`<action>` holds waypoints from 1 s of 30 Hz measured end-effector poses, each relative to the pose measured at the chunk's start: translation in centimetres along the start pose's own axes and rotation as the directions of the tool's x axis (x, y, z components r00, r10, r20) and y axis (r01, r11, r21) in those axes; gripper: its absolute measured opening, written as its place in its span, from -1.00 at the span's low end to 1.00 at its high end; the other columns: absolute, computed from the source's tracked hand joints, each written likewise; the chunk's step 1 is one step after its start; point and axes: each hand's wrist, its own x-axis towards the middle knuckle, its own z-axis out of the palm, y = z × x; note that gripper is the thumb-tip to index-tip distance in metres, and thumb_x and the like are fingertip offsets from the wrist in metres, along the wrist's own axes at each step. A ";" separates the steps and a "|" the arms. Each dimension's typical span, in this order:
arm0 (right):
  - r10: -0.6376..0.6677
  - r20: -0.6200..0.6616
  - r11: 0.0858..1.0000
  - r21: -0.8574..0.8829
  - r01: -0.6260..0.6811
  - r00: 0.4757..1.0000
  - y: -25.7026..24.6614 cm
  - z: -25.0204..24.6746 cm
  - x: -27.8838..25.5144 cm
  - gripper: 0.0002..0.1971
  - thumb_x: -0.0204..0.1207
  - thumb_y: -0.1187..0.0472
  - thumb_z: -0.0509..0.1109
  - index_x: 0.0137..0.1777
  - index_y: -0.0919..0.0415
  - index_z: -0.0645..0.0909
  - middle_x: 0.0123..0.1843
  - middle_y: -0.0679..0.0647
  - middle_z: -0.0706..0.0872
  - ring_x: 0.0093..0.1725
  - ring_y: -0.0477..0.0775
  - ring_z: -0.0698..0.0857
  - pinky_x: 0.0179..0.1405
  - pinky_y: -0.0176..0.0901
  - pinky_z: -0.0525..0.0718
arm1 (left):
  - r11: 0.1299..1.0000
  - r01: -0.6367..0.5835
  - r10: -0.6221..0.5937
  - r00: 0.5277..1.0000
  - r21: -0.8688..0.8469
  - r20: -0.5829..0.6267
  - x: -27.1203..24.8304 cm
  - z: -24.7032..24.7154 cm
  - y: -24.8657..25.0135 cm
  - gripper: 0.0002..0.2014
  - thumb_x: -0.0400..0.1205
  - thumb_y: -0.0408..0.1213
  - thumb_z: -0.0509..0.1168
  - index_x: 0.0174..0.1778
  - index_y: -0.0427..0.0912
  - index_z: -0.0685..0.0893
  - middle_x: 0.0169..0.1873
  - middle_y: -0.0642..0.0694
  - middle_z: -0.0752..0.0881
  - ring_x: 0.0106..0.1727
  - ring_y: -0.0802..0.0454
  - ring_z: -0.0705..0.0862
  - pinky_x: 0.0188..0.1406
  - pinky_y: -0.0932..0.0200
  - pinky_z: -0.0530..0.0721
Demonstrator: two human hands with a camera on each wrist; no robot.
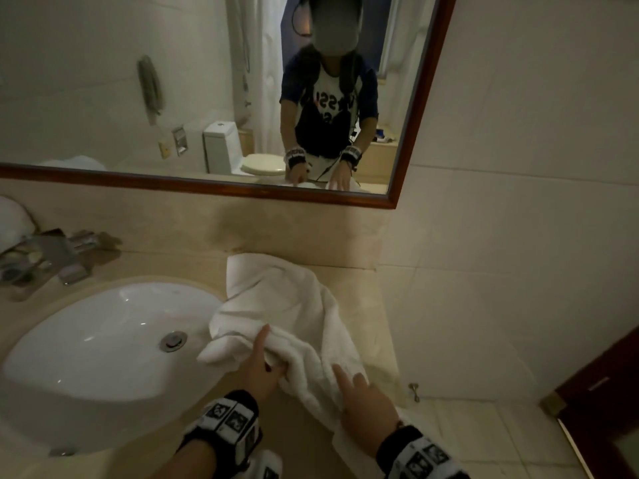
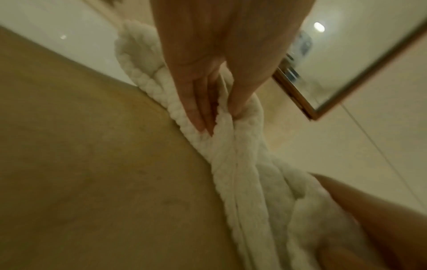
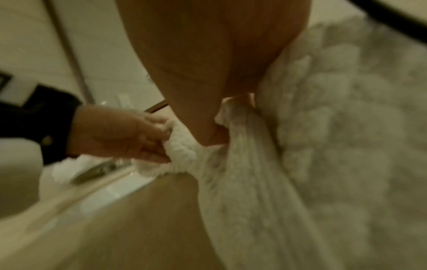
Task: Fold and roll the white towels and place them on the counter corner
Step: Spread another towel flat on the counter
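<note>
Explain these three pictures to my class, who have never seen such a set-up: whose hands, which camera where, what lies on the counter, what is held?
There is no machine here: a person stands at a bathroom counter and wears three cameras. The wide picture comes from the head and looks down at both hands; the mirror shows the same person from the front. The other two come from cameras on the wrist bands, each looking along its own hand. On the counter, right of the white sink, lies a crumpled white towel, one end over the sink's rim. The left hand pinches a fold of it between thumb and fingers; the right hand pinches another fold nearer the front edge.
</note>
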 end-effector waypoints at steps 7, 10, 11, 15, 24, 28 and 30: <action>0.163 -0.223 0.687 0.725 0.051 0.961 6.7 -8.9 -1.8 -0.77 0.67 0.23 0.16 0.30 0.15 0.37 0.25 0.14 0.63 -0.01 -0.01 0.64 -0.16 -0.28 0.59 | 0.988 -0.147 0.154 0.933 0.047 -0.326 2.4 -11.8 5.1 -0.65 0.63 -0.39 0.21 0.35 -0.17 0.48 -0.21 -0.24 0.58 -0.17 -0.11 0.51 -0.13 0.15 0.42; 0.202 0.026 0.825 0.534 -0.184 0.979 8.3 -9.0 -1.8 -0.58 0.64 0.13 0.19 0.46 0.12 0.20 0.20 0.16 0.60 -0.04 0.11 0.68 -0.24 -0.17 0.71 | 0.991 -0.062 0.097 0.946 0.122 -0.309 3.4 -15.1 4.6 -0.63 0.62 -0.30 0.28 0.35 -0.22 0.46 -0.14 -0.34 0.65 -0.19 -0.18 0.59 -0.16 0.08 0.56; 0.179 0.061 0.889 0.417 -0.188 0.982 8.4 -8.5 -1.6 -0.46 0.64 0.15 0.20 0.56 0.11 0.07 0.27 0.19 0.58 0.04 0.12 0.67 -0.20 -0.25 0.67 | 0.987 -0.037 0.071 0.973 0.155 -0.219 3.2 -14.8 3.7 -0.54 0.60 -0.22 0.33 0.41 -0.17 0.41 -0.03 -0.33 0.66 -0.09 -0.22 0.64 -0.11 0.07 0.58; -0.089 -0.027 0.952 0.293 0.093 0.996 5.7 -6.6 -1.9 -0.26 0.60 -0.04 0.25 0.64 -0.04 -0.12 0.56 -0.04 0.28 0.51 -0.03 0.36 0.32 -0.40 0.40 | 0.951 -0.142 0.090 0.978 0.277 0.190 1.6 -10.2 -0.6 0.04 0.31 0.24 0.46 0.61 0.17 0.00 0.55 -0.14 0.29 0.53 -0.16 0.35 0.48 0.00 0.39; -0.010 0.607 0.980 -0.152 0.129 0.794 0.4 -2.3 -0.9 -0.60 0.61 0.17 0.27 0.43 0.26 0.51 0.49 0.20 0.48 0.41 0.23 0.48 0.47 -0.02 0.36 | 0.837 -0.247 -0.170 0.731 0.488 0.661 -2.8 -8.7 -4.4 -0.35 0.54 -0.28 0.34 0.51 0.24 0.31 0.49 -0.10 0.35 0.38 0.03 0.41 0.17 0.42 0.47; -0.015 0.537 0.995 -0.075 0.066 0.843 -0.3 -3.2 -1.0 -0.63 0.61 0.31 0.19 0.39 0.18 0.56 0.48 0.23 0.52 0.28 0.19 0.60 0.36 -0.02 0.52 | 0.837 -0.180 -0.363 0.523 0.517 0.771 -3.7 -12.2 -5.5 -0.66 0.64 -0.08 0.25 0.34 0.25 0.56 -0.12 0.26 0.78 -0.07 0.35 0.72 0.08 0.44 0.60; -0.023 0.327 0.984 -0.158 0.079 0.945 -0.4 -2.5 -0.6 -0.51 0.60 0.32 0.12 0.50 -0.02 0.42 0.59 0.11 0.33 0.56 0.15 0.34 0.55 -0.01 0.33 | 0.850 -0.165 -0.173 0.810 0.501 0.560 -2.8 -12.7 -6.2 -0.77 0.66 -0.11 0.20 0.20 0.10 0.65 -0.40 0.18 0.76 -0.32 0.31 0.74 -0.22 0.49 0.60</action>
